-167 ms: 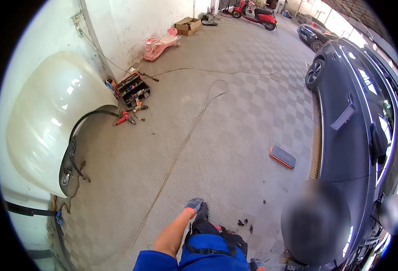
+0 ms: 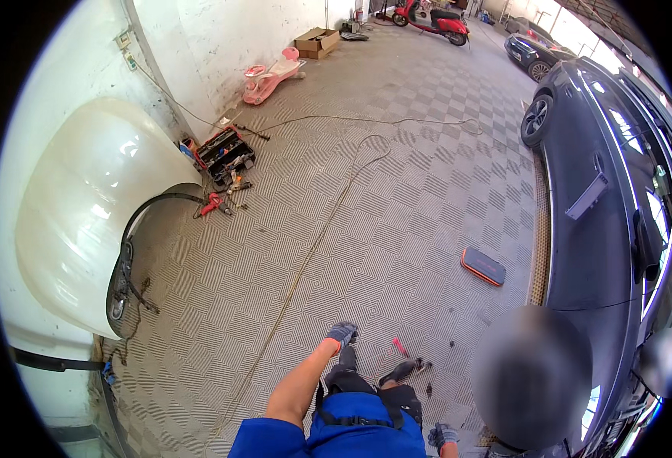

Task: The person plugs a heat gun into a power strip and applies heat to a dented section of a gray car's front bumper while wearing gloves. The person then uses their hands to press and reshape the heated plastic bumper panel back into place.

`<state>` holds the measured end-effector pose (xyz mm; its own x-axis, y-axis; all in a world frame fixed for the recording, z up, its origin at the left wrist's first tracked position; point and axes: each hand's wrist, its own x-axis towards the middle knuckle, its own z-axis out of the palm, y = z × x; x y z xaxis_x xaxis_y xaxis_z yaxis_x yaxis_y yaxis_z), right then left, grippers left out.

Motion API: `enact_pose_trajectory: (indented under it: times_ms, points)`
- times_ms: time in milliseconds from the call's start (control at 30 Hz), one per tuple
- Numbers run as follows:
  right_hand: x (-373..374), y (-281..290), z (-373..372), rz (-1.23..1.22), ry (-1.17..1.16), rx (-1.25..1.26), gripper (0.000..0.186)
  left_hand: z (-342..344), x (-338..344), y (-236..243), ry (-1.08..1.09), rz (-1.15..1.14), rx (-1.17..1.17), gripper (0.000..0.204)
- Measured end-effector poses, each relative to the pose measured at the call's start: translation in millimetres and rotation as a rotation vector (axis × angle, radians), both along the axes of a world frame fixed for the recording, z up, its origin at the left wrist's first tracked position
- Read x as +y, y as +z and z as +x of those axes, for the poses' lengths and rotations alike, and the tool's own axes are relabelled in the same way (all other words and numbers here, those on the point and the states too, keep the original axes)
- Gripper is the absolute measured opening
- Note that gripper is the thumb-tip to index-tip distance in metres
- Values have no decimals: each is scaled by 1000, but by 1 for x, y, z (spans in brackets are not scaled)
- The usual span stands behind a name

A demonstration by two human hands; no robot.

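My left hand [image 2: 343, 333], in a grey work glove, hangs in front of my left leg. Its fingers are curled in, and nothing shows in them. Low at the right of my body is my right hand [image 2: 443, 436], gloved alike, fingers loosely bent and partly apart, touching nothing that I can see. A slim red item [image 2: 401, 347] lies on the floor just ahead of my right shoe [image 2: 398, 372]. Small black pieces [image 2: 426, 366] are scattered beside that shoe.
A dark car [image 2: 591, 252] lines the right side, with a blurred dark shape [image 2: 534, 378] before it. A flat orange-edged case [image 2: 483, 266] and a long cable [image 2: 305, 263] lie on the floor. Left are a white car hood [image 2: 96, 206], a toolbox [image 2: 225, 153] and a red power drill [image 2: 212, 204].
My left hand has swung slightly up and to the right. More of my right hand shows now. My right shoe and the red item have come into plain sight.
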<state>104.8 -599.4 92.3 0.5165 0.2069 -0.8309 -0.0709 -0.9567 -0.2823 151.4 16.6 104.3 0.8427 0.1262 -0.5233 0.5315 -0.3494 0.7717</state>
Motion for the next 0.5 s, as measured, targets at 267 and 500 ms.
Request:
enact_pose_trajectory:
  times_ms: [267,500]
  points:
    - [132,-17,141,-141,744,-161,29,-70,42,-11,232,118,412,34]
    - [238,-100,308,11,987,19,26,-180,46,-17,388,454,214,25]
